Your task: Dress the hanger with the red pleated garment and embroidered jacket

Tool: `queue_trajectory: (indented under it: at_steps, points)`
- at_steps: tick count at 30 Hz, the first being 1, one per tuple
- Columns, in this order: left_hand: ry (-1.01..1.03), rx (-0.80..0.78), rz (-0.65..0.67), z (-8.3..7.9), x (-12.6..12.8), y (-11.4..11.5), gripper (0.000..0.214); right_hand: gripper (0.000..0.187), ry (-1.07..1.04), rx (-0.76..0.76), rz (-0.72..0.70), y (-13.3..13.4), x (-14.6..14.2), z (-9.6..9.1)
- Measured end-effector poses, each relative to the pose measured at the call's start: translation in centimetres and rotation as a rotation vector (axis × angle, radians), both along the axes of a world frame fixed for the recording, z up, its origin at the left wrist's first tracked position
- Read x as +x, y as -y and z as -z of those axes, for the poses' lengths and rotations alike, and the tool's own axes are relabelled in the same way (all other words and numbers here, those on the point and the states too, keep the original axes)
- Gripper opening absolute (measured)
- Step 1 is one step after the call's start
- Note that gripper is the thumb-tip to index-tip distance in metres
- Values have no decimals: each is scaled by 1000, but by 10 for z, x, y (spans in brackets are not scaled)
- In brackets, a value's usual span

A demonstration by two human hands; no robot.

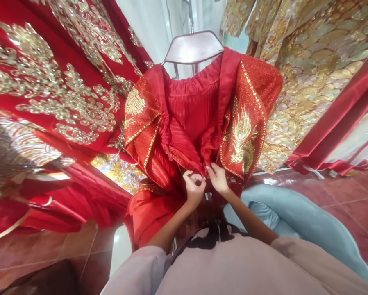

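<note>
A red dress (pixel 193 104) with gold beading and embroidery hangs in front of me on a hanger (pixel 194 47) with a wide pale top. Its back lies open in a V, with pleated red lining showing inside. At the bottom of that V, my left hand (pixel 195 189) pinches the dress edge between thumb and forefinger. My right hand (pixel 217 177) grips the fabric just beside it, fingertips nearly touching the left ones. Whatever small fastening may lie between the fingertips is hidden.
Red garments with crystal appliqué (pixel 76 90) hang at the left. A gold sequinned garment (pixel 319 73) hangs at the right. A light blue upholstered chair (pixel 307 209) stands close by my right arm. Reddish tiles (pixel 353 200) cover the floor.
</note>
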State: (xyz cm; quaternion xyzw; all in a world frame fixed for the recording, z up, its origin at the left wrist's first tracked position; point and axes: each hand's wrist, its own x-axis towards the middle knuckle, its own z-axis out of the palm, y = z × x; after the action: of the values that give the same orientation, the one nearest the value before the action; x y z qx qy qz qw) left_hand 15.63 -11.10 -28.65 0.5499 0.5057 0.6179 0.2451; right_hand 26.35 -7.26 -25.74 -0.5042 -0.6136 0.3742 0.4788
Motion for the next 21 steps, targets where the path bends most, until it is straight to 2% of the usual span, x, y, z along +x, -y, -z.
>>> queue_trajectory:
  at_steps: [3, 5, 8, 11, 13, 15, 18, 21]
  points:
    - [12, -60, -17, 1, 2, -2, 30, 35, -179, -30, -125, -2, 2, 5]
    - [-60, -141, 77, 2, -1, -4, 16, 36, -204, -34, -126, 1, 1, 13]
    - [-86, -222, 220, 2, -9, -9, 13, 32, -106, -47, 26, 8, 0, 20]
    - [-85, -261, 205, 2, -18, -15, 15, 28, -83, 41, 301, 14, 0, 19]
    - [-76, -283, 182, 3, -21, -19, 14, 26, -92, 123, 357, 18, -1, 16]
    - [-66, -299, 173, 4, -23, -22, 13, 24, -39, 153, 256, 22, -3, 15]
    - [-70, -319, 173, 5, -22, -22, 15, 21, 87, 122, 50, 25, -7, 19]
    - [-105, -345, 183, 6, -19, -19, 20, 20, 214, 76, 34, 25, -10, 24]
